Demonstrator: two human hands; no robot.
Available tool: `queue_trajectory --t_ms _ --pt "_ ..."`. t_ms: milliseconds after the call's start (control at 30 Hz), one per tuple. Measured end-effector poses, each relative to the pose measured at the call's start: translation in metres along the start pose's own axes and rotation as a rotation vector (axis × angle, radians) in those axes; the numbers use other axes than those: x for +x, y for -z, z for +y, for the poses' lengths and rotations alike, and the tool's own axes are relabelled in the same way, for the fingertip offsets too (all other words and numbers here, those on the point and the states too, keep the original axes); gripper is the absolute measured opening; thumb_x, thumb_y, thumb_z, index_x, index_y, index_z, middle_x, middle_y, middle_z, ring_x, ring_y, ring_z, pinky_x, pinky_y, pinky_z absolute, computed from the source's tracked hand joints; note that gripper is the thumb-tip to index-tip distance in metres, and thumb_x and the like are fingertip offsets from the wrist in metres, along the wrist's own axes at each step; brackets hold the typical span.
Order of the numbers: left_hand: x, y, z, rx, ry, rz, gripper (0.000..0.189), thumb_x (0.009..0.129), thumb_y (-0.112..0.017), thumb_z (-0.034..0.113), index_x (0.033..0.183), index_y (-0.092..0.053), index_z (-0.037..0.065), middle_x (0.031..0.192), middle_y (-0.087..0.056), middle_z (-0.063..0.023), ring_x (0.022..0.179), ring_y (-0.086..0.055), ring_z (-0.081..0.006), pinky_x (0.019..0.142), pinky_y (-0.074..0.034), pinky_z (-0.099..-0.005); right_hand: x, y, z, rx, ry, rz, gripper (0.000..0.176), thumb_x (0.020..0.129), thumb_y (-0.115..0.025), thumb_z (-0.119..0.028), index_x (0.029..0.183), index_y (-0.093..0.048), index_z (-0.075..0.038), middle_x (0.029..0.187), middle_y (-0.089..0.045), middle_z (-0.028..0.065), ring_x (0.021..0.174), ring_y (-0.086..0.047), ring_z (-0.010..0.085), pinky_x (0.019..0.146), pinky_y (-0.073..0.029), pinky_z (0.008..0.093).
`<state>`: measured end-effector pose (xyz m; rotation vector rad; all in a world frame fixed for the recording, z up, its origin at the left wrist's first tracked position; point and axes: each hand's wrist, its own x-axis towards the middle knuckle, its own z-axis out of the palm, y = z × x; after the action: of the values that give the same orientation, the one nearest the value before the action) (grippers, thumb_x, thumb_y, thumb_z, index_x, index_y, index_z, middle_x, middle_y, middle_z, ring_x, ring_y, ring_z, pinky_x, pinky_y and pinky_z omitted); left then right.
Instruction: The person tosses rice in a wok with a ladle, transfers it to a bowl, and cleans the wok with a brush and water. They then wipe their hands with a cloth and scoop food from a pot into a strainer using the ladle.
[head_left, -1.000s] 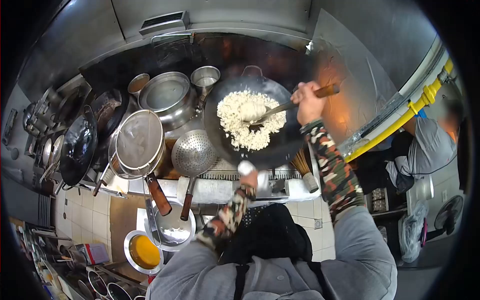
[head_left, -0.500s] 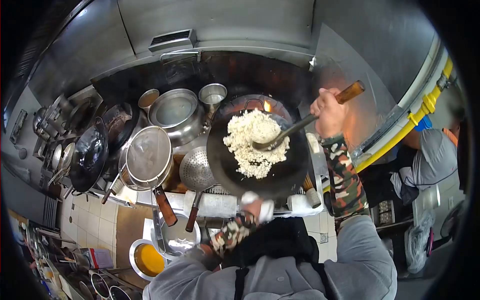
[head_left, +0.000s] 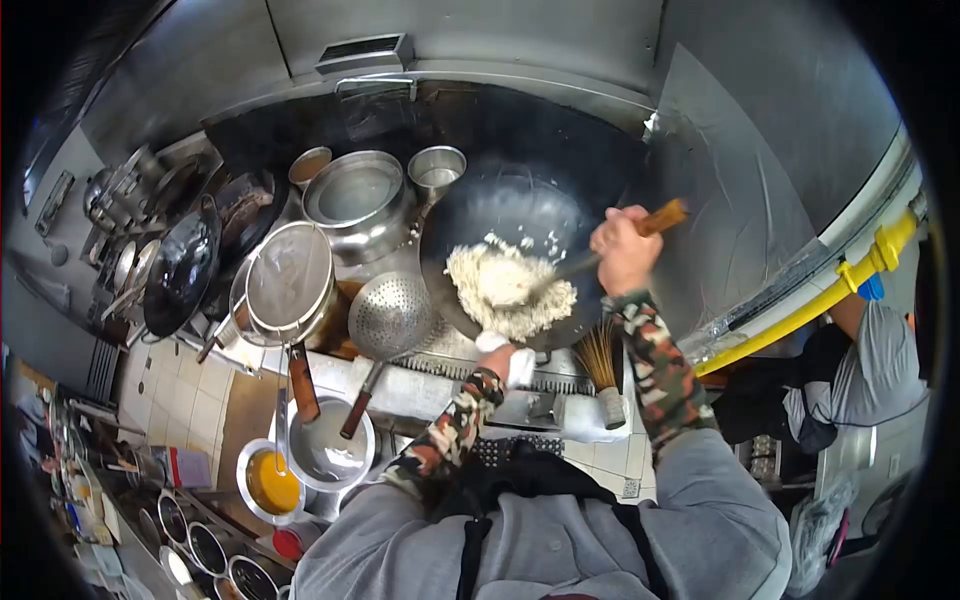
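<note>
Fried rice [head_left: 530, 300] lies in the near half of a large dark wok [head_left: 500, 200], with loose grains farther up its wall. My right hand [head_left: 627, 250] is closed around the wooden-handled ladle [head_left: 570, 268], whose bowl rests in the rice and is partly hidden by it. At the wok's near rim, my left hand [head_left: 508, 360] grips a white cloth [head_left: 521, 368] against the edge. The wok's far side is tipped up. Both sleeves are camouflage patterned.
Left of the wok stand a perforated skimmer [head_left: 390, 315], a mesh strainer [head_left: 289, 275], a lidded steel pot [head_left: 354, 190] and a metal cup [head_left: 437, 170]. A bamboo brush [head_left: 598, 365] is at right. A yellow pipe [head_left: 820, 295] runs along the right, near another person [head_left: 870, 365].
The wok has tipped toward me and its rice has slid to the near side. My right hand and ladle have come lower and nearer. The flame behind the wok is no longer visible.
</note>
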<state>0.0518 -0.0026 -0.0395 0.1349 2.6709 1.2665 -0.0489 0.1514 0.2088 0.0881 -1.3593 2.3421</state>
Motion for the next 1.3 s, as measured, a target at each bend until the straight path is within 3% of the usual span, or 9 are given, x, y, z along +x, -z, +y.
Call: queue_trajectory --t_ms 267,400,500,600,767,867,1000,1167,1300 --pt "-0.057 -0.026 -0.019 0.264 -0.052 -0.258 0.038 0.076 -0.063 0.02 0.113 -0.057 0.013 0.11 -0.059 -0.0161 0.099 -0.059 -0.0302 0.083 -0.049 -0.0371 0.051 0.007 -0.066 0.151 -0.031 -0.305 0.023 0.081 -0.055 0.0 0.066 -0.041 -0.009 0.05 -0.036 0.0003 0.036 -0.034 0.012 0.039 -0.031 0.0284" --pt "-0.011 0.008 0.04 0.105 0.018 0.135 0.027 0.077 -0.065 0.019 0.101 -0.06 0.009 0.088 -0.064 -0.0166 0.085 -0.062 -0.0329 0.073 -0.049 -0.0399 0.033 0.019 0.023 0.06 -0.031 -0.154 0.022 0.082 -0.055 0.0 0.066 -0.041 -0.007 0.05 -0.039 0.0014 0.037 -0.038 0.0124 0.04 -0.035 0.0287" --pt "-0.011 -0.098 -0.096 0.311 0.101 0.104 0.024 0.085 -0.057 0.027 0.095 -0.061 0.006 0.088 -0.065 -0.0153 0.082 -0.062 -0.0355 0.074 -0.05 -0.0393 0.072 0.012 0.005 0.104 -0.023 -0.296 0.021 0.081 -0.056 0.0 0.066 -0.042 -0.006 0.049 -0.04 0.0019 0.037 -0.04 0.0136 0.04 -0.037 0.03" --pt "-0.052 -0.068 -0.048 -0.204 -0.201 0.375 0.028 0.087 -0.053 0.03 0.091 -0.063 0.005 0.083 -0.065 -0.0074 0.076 -0.063 -0.0234 0.07 -0.05 -0.0362 0.078 0.008 -0.04 0.16 -0.066 -0.303 0.02 0.081 -0.055 0.0 0.067 -0.043 -0.006 0.049 -0.041 0.0025 0.037 -0.04 0.0142 0.04 -0.037 0.0304" --pt "0.038 -0.036 -0.042 -0.003 -0.14 0.22 0.031 0.066 -0.074 0.018 0.09 -0.058 0.008 0.077 -0.061 -0.0159 0.079 -0.061 -0.0356 0.069 -0.047 -0.0425 0.037 0.021 0.037 -0.016 0.023 -0.153 0.025 0.083 -0.053 0.002 0.065 -0.039 -0.009 0.049 -0.034 -0.0006 0.037 -0.035 0.0121 0.039 -0.034 0.0303" --pt "-0.008 -0.099 -0.143 0.058 -0.092 0.151 0.028 0.08 -0.059 0.017 0.105 -0.06 0.005 0.096 -0.063 -0.017 0.091 -0.061 -0.0309 0.078 -0.049 -0.0399 0.071 0.007 0.006 0.01 0.063 -0.216 0.025 0.083 -0.053 0.0 0.064 -0.039 -0.01 0.047 -0.034 -0.0003 0.037 -0.035 0.0132 0.043 -0.037 0.0297" --pt "-0.054 -0.022 -0.059 -0.183 -0.183 -0.019 0.043 0.055 -0.075 0.013 0.095 -0.06 0.005 0.09 -0.063 -0.0165 0.09 -0.061 -0.0271 0.075 -0.048 -0.039 0.062 0.001 -0.072 0.119 -0.018 -0.335 0.023 0.082 -0.053 0.002 0.065 -0.04 -0.009 0.047 -0.035 -0.0004 0.037 -0.035 0.0128 0.042 -0.035 0.0286" --pt "0.007 0.003 -0.018 0.092 -0.078 0.045 0.021 0.078 -0.061 0.019 0.09 -0.06 0.003 0.085 -0.064 -0.014 0.081 -0.062 -0.032 0.07 -0.049 -0.04 0.027 0.009 0.031 0.013 -0.019 -0.135 0.025 0.082 -0.053 0.003 0.064 -0.039 -0.008 0.049 -0.036 0.0009 0.038 -0.036 0.0135 0.043 -0.036 0.0302" --pt "-0.06 -0.025 -0.055 -0.235 -0.138 0.032 0.02 0.078 -0.06 0.018 0.092 -0.06 0.003 0.087 -0.063 -0.0158 0.082 -0.061 -0.0311 0.07 -0.048 -0.0405 0.064 -0.014 -0.038 0.059 -0.038 -0.234 0.026 0.084 -0.052 -0.002 0.063 -0.039 -0.01 0.048 -0.034 -0.0008 0.038 -0.035 0.0125 0.044 -0.036 0.0298"
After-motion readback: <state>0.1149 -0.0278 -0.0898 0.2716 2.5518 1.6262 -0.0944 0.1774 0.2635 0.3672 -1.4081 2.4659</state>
